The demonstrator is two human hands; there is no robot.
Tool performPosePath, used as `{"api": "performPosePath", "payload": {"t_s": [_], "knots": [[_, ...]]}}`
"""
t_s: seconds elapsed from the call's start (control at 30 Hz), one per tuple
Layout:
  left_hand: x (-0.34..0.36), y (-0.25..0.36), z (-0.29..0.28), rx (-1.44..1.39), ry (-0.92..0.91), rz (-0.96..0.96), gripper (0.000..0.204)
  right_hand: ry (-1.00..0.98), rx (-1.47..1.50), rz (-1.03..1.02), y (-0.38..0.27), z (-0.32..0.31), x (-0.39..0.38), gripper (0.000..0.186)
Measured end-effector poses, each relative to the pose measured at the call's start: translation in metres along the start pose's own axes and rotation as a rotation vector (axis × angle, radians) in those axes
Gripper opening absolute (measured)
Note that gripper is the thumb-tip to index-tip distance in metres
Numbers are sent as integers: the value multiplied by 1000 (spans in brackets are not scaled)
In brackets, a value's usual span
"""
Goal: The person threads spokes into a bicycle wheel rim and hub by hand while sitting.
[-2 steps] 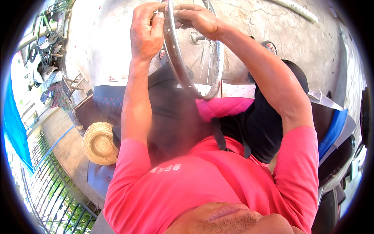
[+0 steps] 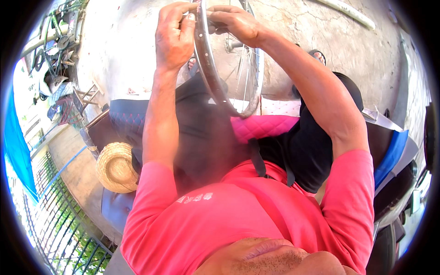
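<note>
A bare bicycle wheel [image 2: 213,80] stands upright before me, its rim showing a row of spoke holes and no tire. Its lower edge comes down between my legs, by a pink quilted cushion [image 2: 266,127]. My left hand [image 2: 175,39] is closed at the upper left of the rim, with the thumb up against it. From the other side my right hand [image 2: 236,25] reaches over with bent fingers at the same stretch of rim; its fingertips are partly hidden behind it. Thin spokes and the hub [image 2: 235,45] show below my right hand.
A straw hat [image 2: 116,167] lies to my left on the seat. Bicycle parts [image 2: 59,43] are piled at the far left, near a small wooden stool [image 2: 88,96]. A white pipe [image 2: 350,13] lies on the concrete at the far right. Metal fence bars [image 2: 68,215] stand at lower left.
</note>
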State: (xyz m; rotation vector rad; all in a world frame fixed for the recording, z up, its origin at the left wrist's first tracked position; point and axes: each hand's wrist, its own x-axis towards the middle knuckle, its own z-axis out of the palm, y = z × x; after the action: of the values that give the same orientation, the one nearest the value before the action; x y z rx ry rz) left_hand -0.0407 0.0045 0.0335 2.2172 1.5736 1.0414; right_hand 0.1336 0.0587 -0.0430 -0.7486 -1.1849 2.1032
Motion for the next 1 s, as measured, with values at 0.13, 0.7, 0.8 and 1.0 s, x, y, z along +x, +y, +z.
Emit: {"api": "performPosePath", "payload": {"t_s": [0.13, 0.7, 0.8, 1.0], "knots": [[1, -2, 1, 8, 45, -27, 23, -45, -173, 1, 4, -7, 3, 28], [8, 10, -2, -110, 55, -116, 18, -60, -58, -30, 17, -16, 5, 40], [8, 11, -2, -131, 39, -127, 18, -41, 27, -47, 25, -20, 6, 37], [6, 7, -1, -133, 95, -71, 18, -22, -106, -88, 23, -25, 9, 40]]}}
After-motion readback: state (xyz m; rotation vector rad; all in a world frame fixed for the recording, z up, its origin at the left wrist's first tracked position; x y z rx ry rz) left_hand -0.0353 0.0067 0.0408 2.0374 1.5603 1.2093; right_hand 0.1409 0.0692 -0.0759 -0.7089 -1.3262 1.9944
